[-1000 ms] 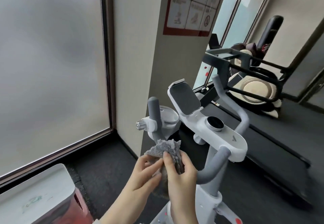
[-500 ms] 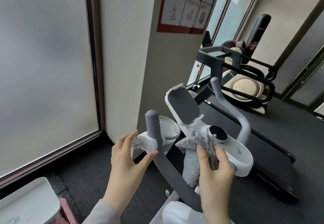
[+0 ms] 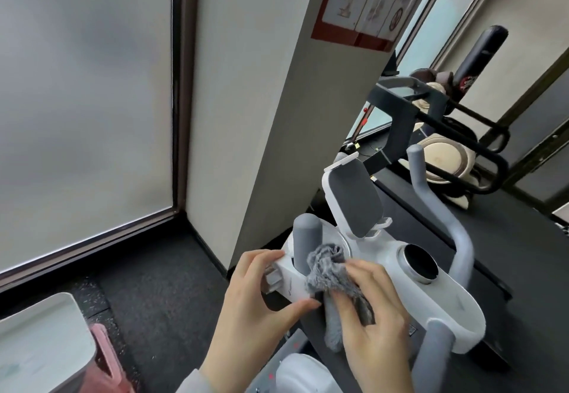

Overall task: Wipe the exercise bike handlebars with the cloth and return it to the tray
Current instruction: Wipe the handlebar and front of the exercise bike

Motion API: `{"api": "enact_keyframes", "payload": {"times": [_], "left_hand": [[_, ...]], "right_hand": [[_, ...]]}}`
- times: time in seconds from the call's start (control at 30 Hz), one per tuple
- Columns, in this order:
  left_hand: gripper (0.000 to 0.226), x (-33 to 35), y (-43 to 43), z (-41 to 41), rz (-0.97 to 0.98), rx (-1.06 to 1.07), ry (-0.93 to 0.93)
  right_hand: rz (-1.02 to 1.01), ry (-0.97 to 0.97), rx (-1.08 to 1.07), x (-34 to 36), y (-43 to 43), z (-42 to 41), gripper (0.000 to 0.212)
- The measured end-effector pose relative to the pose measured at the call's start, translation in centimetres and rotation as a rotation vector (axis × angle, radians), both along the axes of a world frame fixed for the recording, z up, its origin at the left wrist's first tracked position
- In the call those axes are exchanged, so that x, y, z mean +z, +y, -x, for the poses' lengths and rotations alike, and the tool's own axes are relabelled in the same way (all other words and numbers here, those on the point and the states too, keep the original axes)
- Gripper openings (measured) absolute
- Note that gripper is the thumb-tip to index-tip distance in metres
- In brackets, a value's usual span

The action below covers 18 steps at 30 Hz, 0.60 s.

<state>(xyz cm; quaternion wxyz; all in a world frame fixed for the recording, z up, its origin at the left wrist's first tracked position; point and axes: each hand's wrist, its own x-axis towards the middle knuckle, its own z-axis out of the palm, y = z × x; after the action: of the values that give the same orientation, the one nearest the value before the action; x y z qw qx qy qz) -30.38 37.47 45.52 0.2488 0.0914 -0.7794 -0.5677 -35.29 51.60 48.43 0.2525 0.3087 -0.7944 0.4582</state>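
Note:
The white exercise bike (image 3: 437,294) fills the lower right, with grey handlebars: a left upright grip (image 3: 304,235) and a right curved bar (image 3: 455,232). My right hand (image 3: 375,328) holds a crumpled grey cloth (image 3: 332,272) and presses it against the base of the left grip. My left hand (image 3: 255,306) grasps the white bracket at the left end of the console, thumb under it, fingers over it. A white tray (image 3: 37,337) shows at the bottom left corner.
A beige pillar (image 3: 246,100) with a red-framed poster stands just behind the bike. A frosted window (image 3: 83,85) is on the left. A dark treadmill (image 3: 431,109) and a massage chair sit at the right. A pink object (image 3: 104,358) lies beside the tray.
My right hand carried the cloth from the console's middle to the left grip's base. My left hand closed onto the white bracket. The camera moved closer and tilted down.

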Motion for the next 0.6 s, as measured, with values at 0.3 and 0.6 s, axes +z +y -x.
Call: {"api": "enact_keyframes", "payload": {"times": [0.3,0.6], "left_hand": [[0.059,0.3,0.3,-0.1,-0.008,0.020,0.011],[0.064,0.4,0.4,-0.4,-0.012,0.041,0.006]], "right_hand": [[0.048,0.035,0.063,1.8,-2.6,0.5,0.016],[-0.158,-0.052,0.105,6.4,-4.7,3.7,0.014]]}}
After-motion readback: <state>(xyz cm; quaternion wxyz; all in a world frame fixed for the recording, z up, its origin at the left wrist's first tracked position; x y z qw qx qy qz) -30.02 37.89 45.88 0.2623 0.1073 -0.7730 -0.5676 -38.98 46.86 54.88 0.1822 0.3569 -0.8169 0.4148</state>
